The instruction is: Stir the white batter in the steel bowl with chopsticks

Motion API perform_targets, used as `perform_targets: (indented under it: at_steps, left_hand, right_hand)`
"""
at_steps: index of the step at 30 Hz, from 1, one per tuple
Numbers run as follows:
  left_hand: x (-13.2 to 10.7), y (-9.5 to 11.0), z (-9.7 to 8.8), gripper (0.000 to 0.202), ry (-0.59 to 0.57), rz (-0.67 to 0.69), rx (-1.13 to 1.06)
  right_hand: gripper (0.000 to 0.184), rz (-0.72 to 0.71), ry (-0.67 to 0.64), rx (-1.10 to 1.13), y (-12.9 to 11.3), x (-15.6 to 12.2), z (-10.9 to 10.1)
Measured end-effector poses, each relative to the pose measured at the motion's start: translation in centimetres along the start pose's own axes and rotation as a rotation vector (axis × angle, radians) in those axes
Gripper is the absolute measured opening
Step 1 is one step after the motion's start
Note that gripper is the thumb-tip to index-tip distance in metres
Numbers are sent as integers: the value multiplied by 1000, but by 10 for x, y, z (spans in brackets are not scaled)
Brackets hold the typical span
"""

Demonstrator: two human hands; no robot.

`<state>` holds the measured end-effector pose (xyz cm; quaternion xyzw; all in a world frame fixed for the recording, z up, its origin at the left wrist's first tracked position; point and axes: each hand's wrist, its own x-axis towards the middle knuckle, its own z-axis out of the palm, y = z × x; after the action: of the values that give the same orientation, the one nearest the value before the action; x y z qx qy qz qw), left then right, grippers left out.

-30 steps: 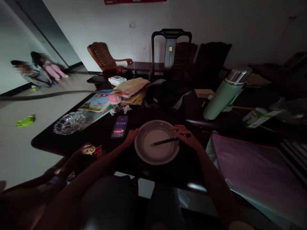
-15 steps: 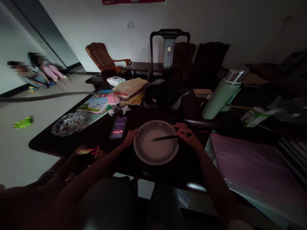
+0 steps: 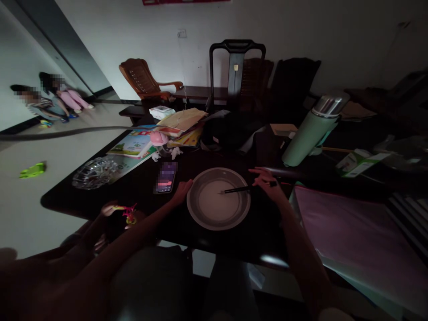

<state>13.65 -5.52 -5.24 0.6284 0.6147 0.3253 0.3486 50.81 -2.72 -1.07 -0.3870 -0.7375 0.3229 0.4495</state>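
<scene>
A round, pale, shallow basin (image 3: 245, 209) rests on the dark table. My left hand (image 3: 181, 192) grips its left rim, fingers partly hidden. Over the right rim, my right hand (image 3: 267, 182) holds a slim black pen-like stick (image 3: 236, 190); its narrow pale tip points down over the middle of the basin. I cannot tell whether the tip touches the bottom. A phone (image 3: 165, 177) with a lit, blurred screen lies just beyond my left hand.
At lower left, another person's hand (image 3: 109, 208) holds a pink and yellow toy (image 3: 129, 214). A glass ashtray (image 3: 95, 173), booklets (image 3: 133, 145) and a pink-topped bottle (image 3: 159, 140) stand left. Rightward are a green thermos (image 3: 307, 136), a small box (image 3: 359, 161) and a pink folder (image 3: 354, 223).
My right hand has moved right and slightly up, drawing the stick's tip rightward over the basin. The other person's hands and toy have shifted slightly. My left hand stays at the rim.
</scene>
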Motion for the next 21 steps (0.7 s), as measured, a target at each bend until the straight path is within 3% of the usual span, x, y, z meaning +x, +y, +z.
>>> perform_targets:
  at_steps: [3, 8, 11, 13, 15, 18, 21]
  left_hand:
    - [0, 1, 1, 53, 18, -1, 2]
    - [0, 2, 1, 52, -15, 15, -26]
    - [-1, 2, 0, 51, -10, 27, -8]
    - [0, 2, 0, 51, -4, 25, 9]
    - [0, 2, 0, 52, -2, 20, 7]
    - [0, 2, 1, 55, -2, 14, -15]
    - [0, 1, 1, 55, 13, 5, -26]
  right_hand:
    - [43, 8, 0, 55, 0, -1, -11]
    - [27, -47, -182, 58, 0, -1, 14]
    - [25, -46, -83, 4, 1, 0, 12]
    - [35, -18, 34, 4, 1, 0, 0]
    - [45, 1, 49, 49, 0, -1, -10]
    - [46, -6, -96, 94, -2, -2, -4]
    - [32, -52, -198, 69, 0, -1, 14]
